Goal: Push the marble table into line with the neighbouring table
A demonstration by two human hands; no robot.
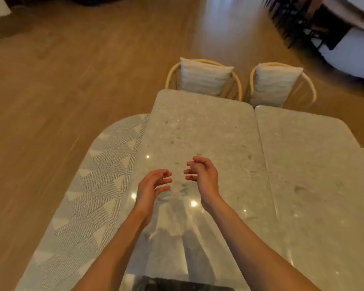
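Note:
A pale speckled marble table [198,131] stretches away from me in the middle of the view. Its far edge reaches further out than that of the neighbouring marble table [315,164] on the right, and a narrow seam runs between the two tops. Above the marble table's near half hover my left hand [151,187] and my right hand [202,175], palms facing each other, fingers curled and apart. Neither hand holds anything, and neither clearly touches the tabletop.
Two rattan chairs with cream cushions stand at the far ends, one [204,77] behind the marble table and one [275,85] behind the neighbour. A patterned grey rug [88,196] lies under the tables on the left. Wooden floor [72,80] spreads beyond; dark furniture [315,24] stands at the top right.

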